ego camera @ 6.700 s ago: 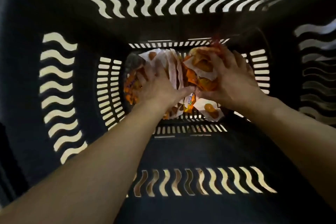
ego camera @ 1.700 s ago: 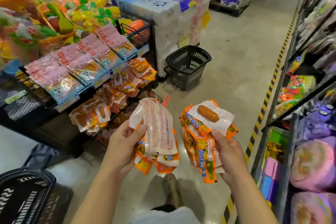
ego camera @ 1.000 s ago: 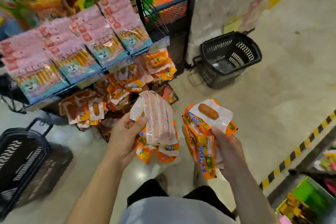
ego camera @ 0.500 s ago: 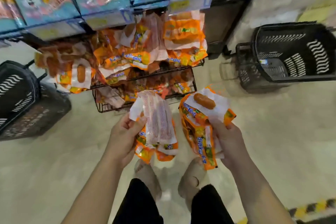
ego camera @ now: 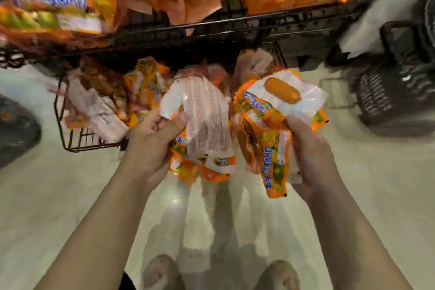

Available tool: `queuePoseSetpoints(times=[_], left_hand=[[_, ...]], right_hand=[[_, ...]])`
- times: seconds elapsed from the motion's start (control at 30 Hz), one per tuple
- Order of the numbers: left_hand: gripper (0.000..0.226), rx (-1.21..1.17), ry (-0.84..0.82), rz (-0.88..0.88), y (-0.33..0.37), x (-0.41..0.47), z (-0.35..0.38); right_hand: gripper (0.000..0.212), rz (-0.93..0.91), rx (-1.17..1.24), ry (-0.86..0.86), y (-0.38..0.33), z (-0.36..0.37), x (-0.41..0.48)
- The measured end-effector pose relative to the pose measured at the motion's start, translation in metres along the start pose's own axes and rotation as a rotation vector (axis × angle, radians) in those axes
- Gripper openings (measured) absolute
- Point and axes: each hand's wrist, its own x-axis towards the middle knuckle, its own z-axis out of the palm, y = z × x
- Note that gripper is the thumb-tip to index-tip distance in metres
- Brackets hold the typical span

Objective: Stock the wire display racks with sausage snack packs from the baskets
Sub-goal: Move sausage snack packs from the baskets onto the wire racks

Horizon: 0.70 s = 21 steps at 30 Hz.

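Head view: left hand and right hand each pinch upright orange-and-white plastic sausage packs. Just beyond lies the black wire rack, nearer the left grip.

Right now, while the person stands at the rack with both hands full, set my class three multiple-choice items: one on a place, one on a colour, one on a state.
1. The sausage on white wrapping lies A. in the top pack held by the right hand B. on the floor C. on a shoe.
2. The packs' printed fronts are mostly A. blue B. orange C. black.
3. The left hand is A. open and flat B. gripping a bundle of packs C. curled and empty.
Key: 1 A, it tops that hand's stack; 2 B, orange covers the wrappers; 3 B, the hand wraps round the bundle.
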Motion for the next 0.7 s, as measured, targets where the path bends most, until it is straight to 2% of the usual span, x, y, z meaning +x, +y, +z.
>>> queuePoseSetpoints(times=[0.13, 0.2, 0.43, 0.53, 0.63, 0.7], left_hand=[[0.024, -0.015, 0.02, 0.098, -0.012, 0.048, 0.001], [0.015, -0.048, 0.034, 0.137, -0.015, 0.072, 0.003], [0.041, -0.052, 0.074, 0.273, -0.021, 0.135, 0.013], [0.057, 0.19, 0.125, 0.394, -0.026, 0.144, 0.013], [0.051, 0.392, 0.179, 0.423, -0.029, 0.151, 0.011], [0.055, 0.635, 0.278, 0.408, -0.028, 0.157, 0.009]], right_hand=[[0.021, -0.096, 0.011, -0.072, 0.009, 0.012, 0.054], [0.025, -0.136, 0.022, -0.109, 0.006, 0.02, 0.079], [0.013, -0.245, -0.086, -0.113, 0.003, 0.043, 0.136], [0.017, -0.309, -0.22, -0.091, 0.003, 0.044, 0.15], [0.021, -0.353, -0.42, -0.073, 0.001, 0.041, 0.159], [0.018, -0.372, -0.561, -0.013, 0.0, 0.039, 0.161]])
